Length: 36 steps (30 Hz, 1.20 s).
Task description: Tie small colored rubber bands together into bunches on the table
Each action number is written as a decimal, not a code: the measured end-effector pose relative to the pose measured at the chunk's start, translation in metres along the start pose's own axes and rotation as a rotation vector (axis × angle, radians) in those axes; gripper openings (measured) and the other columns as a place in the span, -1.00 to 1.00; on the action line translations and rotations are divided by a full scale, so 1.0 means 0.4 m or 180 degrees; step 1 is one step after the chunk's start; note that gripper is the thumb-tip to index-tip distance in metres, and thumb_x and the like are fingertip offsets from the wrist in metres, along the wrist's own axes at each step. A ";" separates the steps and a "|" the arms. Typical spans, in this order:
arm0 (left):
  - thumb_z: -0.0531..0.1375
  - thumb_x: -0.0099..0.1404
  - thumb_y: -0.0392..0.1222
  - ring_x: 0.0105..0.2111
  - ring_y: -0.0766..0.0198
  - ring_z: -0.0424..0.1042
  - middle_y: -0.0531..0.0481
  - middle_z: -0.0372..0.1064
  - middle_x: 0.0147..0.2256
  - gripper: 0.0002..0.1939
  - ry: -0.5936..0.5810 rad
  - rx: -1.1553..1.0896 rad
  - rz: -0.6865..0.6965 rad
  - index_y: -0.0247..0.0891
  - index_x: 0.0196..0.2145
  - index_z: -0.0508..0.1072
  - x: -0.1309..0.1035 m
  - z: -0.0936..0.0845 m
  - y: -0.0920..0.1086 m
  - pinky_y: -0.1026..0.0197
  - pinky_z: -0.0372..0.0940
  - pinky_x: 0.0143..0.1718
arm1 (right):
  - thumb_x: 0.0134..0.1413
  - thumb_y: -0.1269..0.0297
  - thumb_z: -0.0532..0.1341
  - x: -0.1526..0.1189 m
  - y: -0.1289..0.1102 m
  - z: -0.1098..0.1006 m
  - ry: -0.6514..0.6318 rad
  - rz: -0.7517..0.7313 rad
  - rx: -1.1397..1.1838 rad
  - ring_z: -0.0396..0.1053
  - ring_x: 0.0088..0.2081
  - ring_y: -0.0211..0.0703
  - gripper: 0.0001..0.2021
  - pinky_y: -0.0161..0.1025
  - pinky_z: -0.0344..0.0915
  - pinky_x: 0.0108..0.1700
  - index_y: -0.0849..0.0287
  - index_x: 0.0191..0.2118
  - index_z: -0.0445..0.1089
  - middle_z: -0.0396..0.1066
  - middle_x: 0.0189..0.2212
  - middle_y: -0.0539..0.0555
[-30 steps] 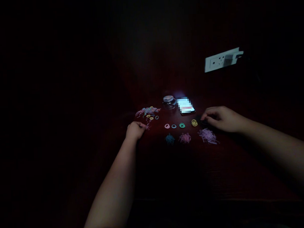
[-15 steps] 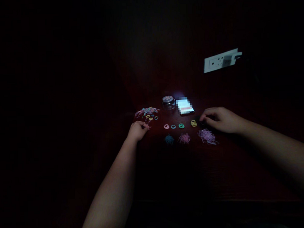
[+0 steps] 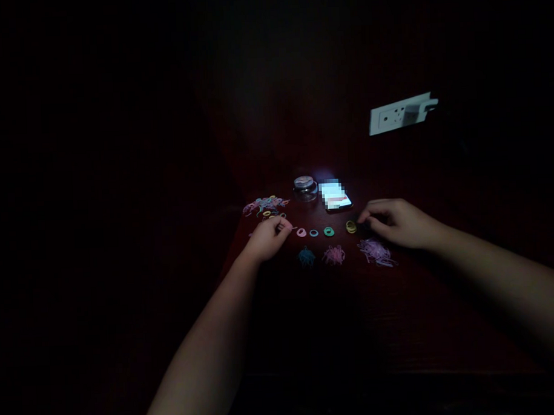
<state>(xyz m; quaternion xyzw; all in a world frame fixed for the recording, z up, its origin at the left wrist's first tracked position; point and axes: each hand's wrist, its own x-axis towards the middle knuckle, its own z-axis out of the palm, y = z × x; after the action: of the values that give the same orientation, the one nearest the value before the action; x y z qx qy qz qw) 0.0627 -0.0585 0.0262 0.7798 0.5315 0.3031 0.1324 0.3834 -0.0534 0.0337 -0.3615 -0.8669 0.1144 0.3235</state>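
Note:
My left hand (image 3: 269, 238) is closed in a pinch, a thin pinkish elastic band (image 3: 293, 227) sticking out past the fingertips. It hovers just left of a row of small bands: a pink one (image 3: 301, 232), a light blue one (image 3: 313, 233) and a green one (image 3: 329, 232). Beside several yellow bands (image 3: 351, 227) at the row's right end is my right hand (image 3: 389, 222). Its fingers are loosely bent, thumb and forefinger apart, and nothing shows between them; the shadow under the fingertips is too dark to read. Behind my left hand lies a mixed heap of coloured bands (image 3: 265, 204).
Nearer me lie piles of blue bands (image 3: 306, 256), pink bands (image 3: 334, 254) and purple bands (image 3: 377, 252). At the back stand a lidded clear jar (image 3: 305, 188) and a lit phone (image 3: 335, 194). A wall socket (image 3: 398, 114) holds a plug. The dark table's (image 3: 353, 314) surroundings are black.
My left hand has moved right, from beside the heap towards the pink band, carrying a pinkish band. My right hand has barely shifted, its fingertips slightly closer to the yellow bands.

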 end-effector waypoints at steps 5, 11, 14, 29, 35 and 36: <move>0.11 0.32 -0.17 -0.27 0.26 0.42 -0.03 0.49 -0.27 -0.83 -0.0174 0.0048 0.0419 -0.26 -0.29 0.48 0.001 0.035 0.081 0.23 0.28 -0.18 | 0.11 0.30 0.15 0.005 -0.066 0.039 -0.0021 -0.0499 -0.0021 0.38 -0.31 -0.14 -0.83 -0.22 0.31 -0.27 0.15 -0.21 0.46 0.41 -0.33 0.10; 0.12 0.30 -0.18 -0.26 0.24 0.41 -0.03 0.47 -0.30 -0.85 -0.0214 -0.0008 0.0761 -0.24 -0.28 0.48 -0.002 0.053 0.130 0.20 0.28 -0.17 | 0.13 0.28 0.19 0.009 -0.112 0.070 0.0099 -0.0508 -0.0212 0.37 -0.27 -0.12 -0.85 -0.19 0.31 -0.23 0.13 -0.20 0.44 0.40 -0.31 0.11; 0.14 0.28 -0.19 -0.28 0.26 0.41 -0.02 0.47 -0.29 -0.86 -0.0324 -0.0167 0.0847 -0.24 -0.27 0.48 -0.005 0.057 0.141 0.20 0.29 -0.18 | 0.13 0.28 0.18 0.011 -0.124 0.072 0.0104 -0.0500 -0.0310 0.37 -0.25 -0.09 -0.88 -0.17 0.31 -0.21 0.13 -0.23 0.43 0.40 -0.31 0.12; 0.16 0.26 -0.25 -0.25 0.26 0.40 -0.01 0.50 -0.29 -0.90 -0.0231 -0.0016 0.1069 -0.25 -0.30 0.48 0.002 0.057 0.131 0.20 0.28 -0.15 | 0.13 0.31 0.14 0.016 -0.133 0.062 -0.0448 -0.0489 -0.0754 0.37 -0.29 -0.09 -0.88 -0.12 0.24 -0.16 0.15 -0.33 0.43 0.42 -0.38 0.09; 0.13 0.28 -0.26 -0.23 0.23 0.39 -0.01 0.49 -0.28 -0.88 -0.0168 0.0332 0.0988 -0.24 -0.30 0.47 0.006 0.044 0.120 0.17 0.27 -0.12 | 0.16 0.29 0.14 0.017 -0.127 0.065 -0.0690 -0.0518 -0.0974 0.39 -0.23 -0.06 -0.83 -0.11 0.19 -0.15 0.13 -0.27 0.48 0.45 -0.33 0.10; 0.13 0.27 -0.26 -0.23 0.23 0.39 -0.01 0.49 -0.28 -0.88 -0.0167 0.0377 0.0959 -0.24 -0.30 0.47 0.006 0.043 0.118 0.17 0.27 -0.12 | 0.16 0.29 0.13 0.017 -0.125 0.065 -0.0706 -0.0532 -0.0995 0.39 -0.23 -0.06 -0.82 -0.11 0.19 -0.15 0.13 -0.27 0.49 0.45 -0.32 0.10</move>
<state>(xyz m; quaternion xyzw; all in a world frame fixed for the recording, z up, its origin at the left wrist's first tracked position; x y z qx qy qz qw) 0.1092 -0.0730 0.0386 0.8647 0.4219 0.2673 0.0531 0.3353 -0.0833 0.0389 -0.3193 -0.9314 -0.0096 0.1744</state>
